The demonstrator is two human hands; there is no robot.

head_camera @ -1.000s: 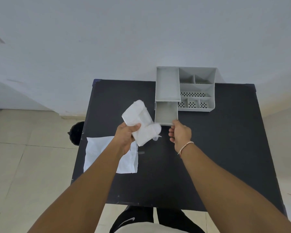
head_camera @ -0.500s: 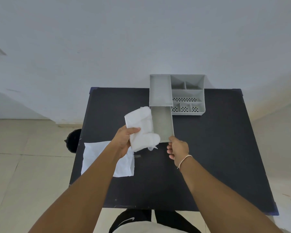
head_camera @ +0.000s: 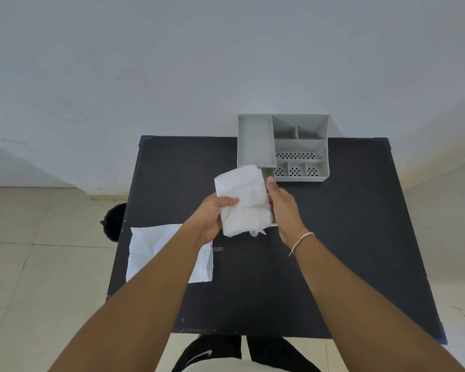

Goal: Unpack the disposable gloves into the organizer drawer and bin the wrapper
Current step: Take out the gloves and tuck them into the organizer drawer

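On black table, grey organizer, white wrapper.

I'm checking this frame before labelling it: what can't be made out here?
- Drawer interior: head view, covered by the glove stack.
- Right hand fingertips: behind the stack, contact unclear.
- Bin: mostly hidden by the table edge.
- Wrapper: partly under the left hand forearm.
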